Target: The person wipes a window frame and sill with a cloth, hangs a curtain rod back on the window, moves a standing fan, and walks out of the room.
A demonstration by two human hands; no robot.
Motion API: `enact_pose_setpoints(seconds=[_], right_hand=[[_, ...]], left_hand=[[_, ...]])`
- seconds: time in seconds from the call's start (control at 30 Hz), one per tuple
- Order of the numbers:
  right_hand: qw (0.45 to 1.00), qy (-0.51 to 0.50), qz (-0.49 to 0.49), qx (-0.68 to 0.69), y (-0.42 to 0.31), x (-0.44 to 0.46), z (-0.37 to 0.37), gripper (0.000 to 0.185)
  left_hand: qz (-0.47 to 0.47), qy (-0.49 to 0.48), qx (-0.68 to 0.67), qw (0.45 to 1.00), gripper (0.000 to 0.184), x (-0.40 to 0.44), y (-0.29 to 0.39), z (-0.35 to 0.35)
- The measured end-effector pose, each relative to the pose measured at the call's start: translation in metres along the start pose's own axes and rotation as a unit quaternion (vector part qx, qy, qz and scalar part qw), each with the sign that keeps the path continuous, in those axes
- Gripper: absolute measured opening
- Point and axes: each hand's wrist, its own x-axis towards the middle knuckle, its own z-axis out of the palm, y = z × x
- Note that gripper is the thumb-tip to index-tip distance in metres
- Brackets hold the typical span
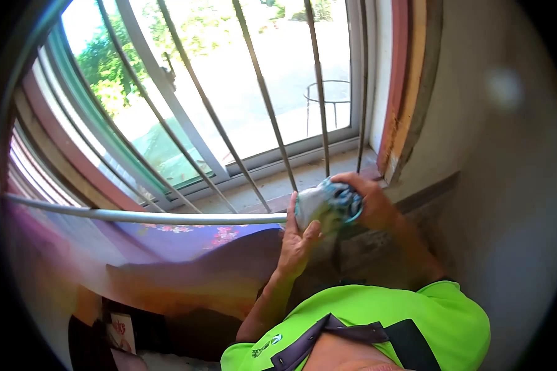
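Observation:
A white rod runs across the window's lower part from the left. A colourful printed curtain hangs below it. At the rod's right end is a bunched bundle of pale fabric with teal rings, which looks like a gathered curtain top. My left hand is closed on the bundle's left side, thumb in front and fingers up along the fabric. My right hand grips the ringed right side from above and is slightly blurred. The rod's end is hidden behind my left hand and the fabric.
Metal window bars stand just beyond the rod, before a sliding window. A wooden window frame and a bare wall are at right. A round-topped stand is outside. A box with red lettering sits low left.

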Motion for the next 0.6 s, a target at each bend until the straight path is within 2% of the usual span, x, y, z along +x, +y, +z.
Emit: enact_pose_setpoints(seconds=[0.07,0.13,0.2,0.27,0.3,0.33,0.4,0.47,0.5,0.6], right_hand=[[0.998,-0.018,-0.048,-0.043,-0.01,0.001,0.019,0.06],[0.99,-0.128,-0.059,0.016,-0.013,0.006,0.035,0.072],[0.978,-0.196,-0.073,0.013,-0.021,0.017,0.012,0.078],[0.989,-0.119,-0.065,0.065,0.012,0.025,-0.01,0.075],[0.997,-0.038,-0.063,0.002,0.023,0.037,-0.023,0.071],[0.995,0.075,-0.054,0.037,0.034,0.05,-0.028,0.063],[0.961,0.261,-0.088,0.011,0.055,0.074,-0.035,0.056],[0.943,0.31,-0.083,-0.09,0.078,0.096,-0.048,0.054],[0.929,0.333,-0.088,-0.135,0.076,0.102,-0.045,0.053],[0.898,0.391,-0.116,-0.168,0.08,0.111,-0.043,0.049]], left_hand=[[0.039,0.016,-0.02,0.999,0.062,0.004,-0.004,0.007],[0.055,0.068,-0.052,0.995,0.056,0.011,-0.006,0.007],[0.026,0.105,-0.081,0.991,0.039,0.015,-0.009,-0.007],[0.065,0.148,-0.043,0.986,0.036,0.019,-0.006,-0.02],[0.114,0.18,-0.037,0.976,0.036,0.027,0.003,-0.027],[0.164,0.207,-0.047,0.963,0.038,0.03,0.01,-0.03],[0.236,0.239,-0.055,0.94,0.039,0.028,0.027,-0.038],[0.29,0.304,0.031,0.907,0.042,0.03,0.062,-0.054],[0.303,0.311,0.026,0.9,0.042,0.03,0.08,-0.061],[0.366,0.361,0.07,0.855,0.04,0.02,0.136,-0.086]])
